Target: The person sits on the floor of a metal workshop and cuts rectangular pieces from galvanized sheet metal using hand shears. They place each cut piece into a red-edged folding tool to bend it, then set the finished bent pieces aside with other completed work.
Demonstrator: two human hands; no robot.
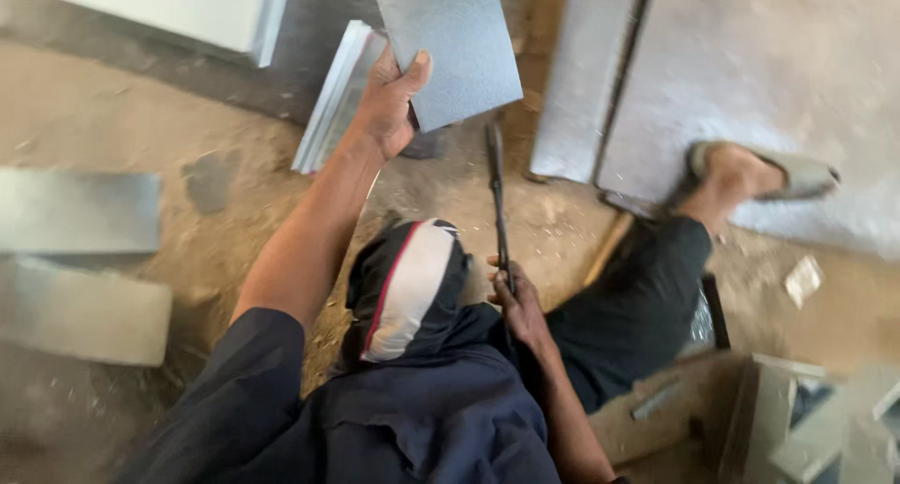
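Left hand (389, 104) is up near the top middle of the frame, arm stretched out, thumb clamped over the lower corner of a flat grey metal sheet (450, 38). The sheet is off the floor, tilted, its upper edge running out of the picture. Just to the left of that hand lies a stack of thin metal sheets (333, 99), edges fanned, resting on the dirt floor (141, 118).

Down at the centre, the right hand (516, 301) is closed around the handle of a long dark tool (495, 193), which points straight up the frame toward the held sheet; the blur is too much to tell what kind of tool it is. Between the two arms, a dark cloth with a white and red panel (408, 292) bunches over the knee.

To the right, a leg in dark trousers stretches out, the sandal (797, 170) planted on a big metal sheet (750, 71) lying flat in the upper right. More grey folded pieces (80, 212) sit at the left edge.
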